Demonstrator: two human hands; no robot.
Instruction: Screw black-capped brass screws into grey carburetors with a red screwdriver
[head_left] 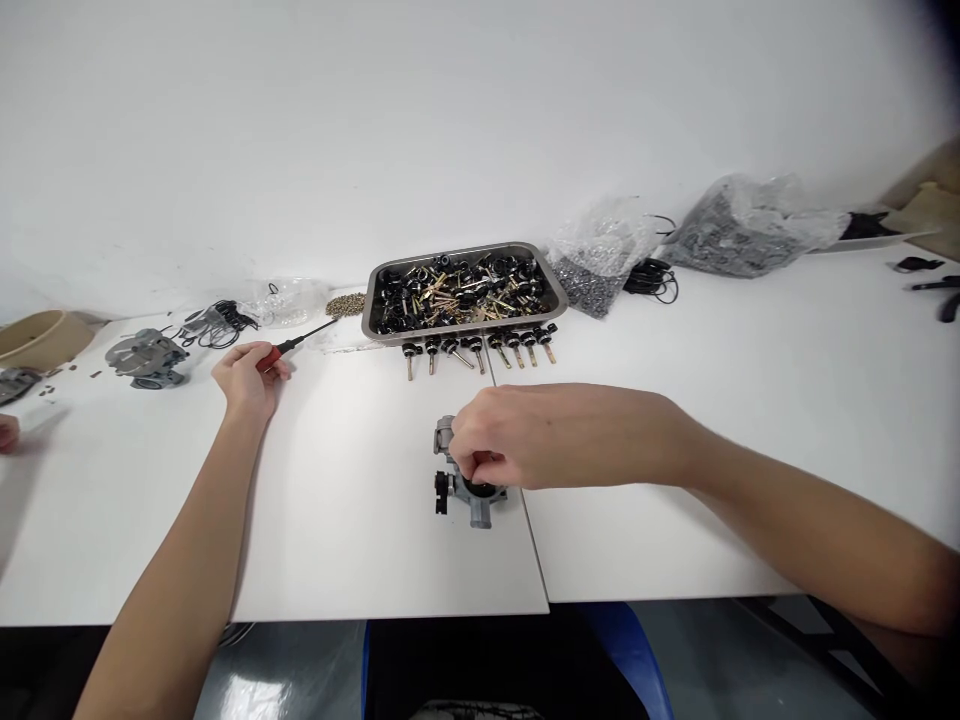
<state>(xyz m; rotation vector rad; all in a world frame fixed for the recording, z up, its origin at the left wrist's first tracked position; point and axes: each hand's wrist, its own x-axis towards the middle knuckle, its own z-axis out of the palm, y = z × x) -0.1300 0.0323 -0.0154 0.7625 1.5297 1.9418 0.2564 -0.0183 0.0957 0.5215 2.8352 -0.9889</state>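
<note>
My left hand rests on the white table, closed round the red handle of a screwdriver. Its dark shaft points toward a small heap of brass screws or similar bits. In front of me stands a grey metal carburetor with a black fitting on its left side. Over its top, my right hand bends down with fingers pinched together at a dark round opening. Whatever those fingertips hold is hidden behind the hand.
A metal tray of black-and-brass parts stands at the back, with several similar parts lined up before it. Bags of small parts lie right. Another carburetor and a beige bowl sit left. Another person's hand shows far left.
</note>
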